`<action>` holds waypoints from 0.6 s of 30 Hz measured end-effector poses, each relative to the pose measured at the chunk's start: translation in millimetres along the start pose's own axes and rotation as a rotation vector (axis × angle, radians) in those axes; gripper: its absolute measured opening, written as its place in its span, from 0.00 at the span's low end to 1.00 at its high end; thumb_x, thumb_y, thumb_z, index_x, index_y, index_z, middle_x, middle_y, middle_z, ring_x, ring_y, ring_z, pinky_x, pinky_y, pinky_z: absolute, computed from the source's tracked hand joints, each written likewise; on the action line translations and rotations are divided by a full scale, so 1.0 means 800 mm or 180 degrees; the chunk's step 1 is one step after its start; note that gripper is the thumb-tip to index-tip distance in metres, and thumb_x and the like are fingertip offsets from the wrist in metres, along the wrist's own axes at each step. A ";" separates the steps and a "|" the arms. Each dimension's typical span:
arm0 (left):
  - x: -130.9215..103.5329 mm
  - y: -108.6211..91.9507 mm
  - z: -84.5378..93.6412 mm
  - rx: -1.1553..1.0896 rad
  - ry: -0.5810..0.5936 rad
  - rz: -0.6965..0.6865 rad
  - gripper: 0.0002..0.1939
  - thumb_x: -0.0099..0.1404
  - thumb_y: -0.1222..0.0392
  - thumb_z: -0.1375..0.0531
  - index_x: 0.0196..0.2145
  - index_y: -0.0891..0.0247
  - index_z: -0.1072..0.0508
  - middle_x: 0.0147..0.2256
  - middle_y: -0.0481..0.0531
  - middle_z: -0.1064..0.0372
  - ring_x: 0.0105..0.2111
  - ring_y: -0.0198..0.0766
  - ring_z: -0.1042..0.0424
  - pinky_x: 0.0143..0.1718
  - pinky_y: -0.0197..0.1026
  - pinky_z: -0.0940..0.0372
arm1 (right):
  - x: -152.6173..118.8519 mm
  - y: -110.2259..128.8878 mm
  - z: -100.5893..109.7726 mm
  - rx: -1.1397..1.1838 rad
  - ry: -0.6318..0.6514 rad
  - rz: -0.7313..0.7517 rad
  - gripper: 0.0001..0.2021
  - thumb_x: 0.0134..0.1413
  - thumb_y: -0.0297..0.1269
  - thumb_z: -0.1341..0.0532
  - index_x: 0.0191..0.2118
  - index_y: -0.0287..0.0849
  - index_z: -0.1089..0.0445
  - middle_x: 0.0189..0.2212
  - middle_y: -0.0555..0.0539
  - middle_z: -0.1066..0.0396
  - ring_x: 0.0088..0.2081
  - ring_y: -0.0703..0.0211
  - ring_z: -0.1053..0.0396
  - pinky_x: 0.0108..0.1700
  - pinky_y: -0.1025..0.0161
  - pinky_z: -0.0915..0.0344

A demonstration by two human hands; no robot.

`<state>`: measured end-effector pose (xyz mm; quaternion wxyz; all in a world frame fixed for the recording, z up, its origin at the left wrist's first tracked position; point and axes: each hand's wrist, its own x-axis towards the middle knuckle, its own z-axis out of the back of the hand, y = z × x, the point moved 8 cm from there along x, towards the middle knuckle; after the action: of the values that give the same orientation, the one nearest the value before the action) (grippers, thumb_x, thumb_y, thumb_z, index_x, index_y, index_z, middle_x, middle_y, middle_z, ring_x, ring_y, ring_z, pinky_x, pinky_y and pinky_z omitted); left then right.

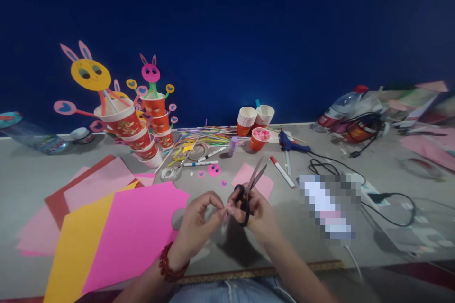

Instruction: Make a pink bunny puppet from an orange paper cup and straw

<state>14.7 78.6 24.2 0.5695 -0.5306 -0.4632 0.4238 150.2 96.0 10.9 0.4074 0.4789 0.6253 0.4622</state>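
My left hand (201, 220), with a red beaded bracelet at the wrist, pinches a tiny pink piece (226, 216) between thumb and fingertips. Close against it, my right hand (254, 210) holds black-handled scissors (252, 180), whose blades point up and away, slightly apart. The right fingertips also touch the small piece; its shape is blurred. Just beyond the scissors lies a pink paper square (265, 185). A round pink face (214, 170) and small pink pieces with hearts lie behind my hands.
Pink (142, 227) and yellow (76, 241) sheets lie at left. Stacked red cups (124, 125) bear paper bunnies. Behind are colored sticks (209, 137) and a cup of pink scraps (260, 135). A blue glue gun (293, 144), marker (282, 172), cables and bottle (339, 106) are at right.
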 end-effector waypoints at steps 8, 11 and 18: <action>0.002 0.009 0.003 -0.0092 -0.0184 0.0090 0.10 0.67 0.58 0.39 0.29 0.62 0.30 0.28 0.48 0.32 0.32 0.38 0.33 0.38 0.38 0.40 | 0.000 -0.005 0.003 -0.0028 -0.0122 -0.0081 0.17 0.42 0.38 0.25 0.35 0.44 0.33 0.28 0.54 0.30 0.28 0.62 0.31 0.33 0.67 0.36; 0.004 0.011 0.004 -0.0405 -0.0392 0.0181 0.10 0.67 0.58 0.38 0.29 0.62 0.29 0.28 0.48 0.33 0.32 0.37 0.34 0.37 0.37 0.39 | -0.005 -0.009 0.009 -0.0289 -0.0207 -0.0065 0.17 0.43 0.41 0.25 0.34 0.44 0.32 0.28 0.53 0.31 0.30 0.61 0.33 0.34 0.67 0.37; 0.006 0.008 0.004 -0.0673 -0.0635 0.0103 0.11 0.67 0.59 0.38 0.27 0.62 0.29 0.41 0.54 0.30 0.47 0.42 0.32 0.50 0.40 0.39 | -0.040 -0.045 -0.005 -0.0372 0.0516 -0.0503 0.27 0.43 0.62 0.30 0.26 0.44 0.39 0.21 0.55 0.40 0.24 0.63 0.39 0.28 0.66 0.41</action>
<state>12.5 84.2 18.5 0.4547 -0.5503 -0.5509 0.4324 145.5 60.1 -20.6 0.4179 0.3647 0.6640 0.5015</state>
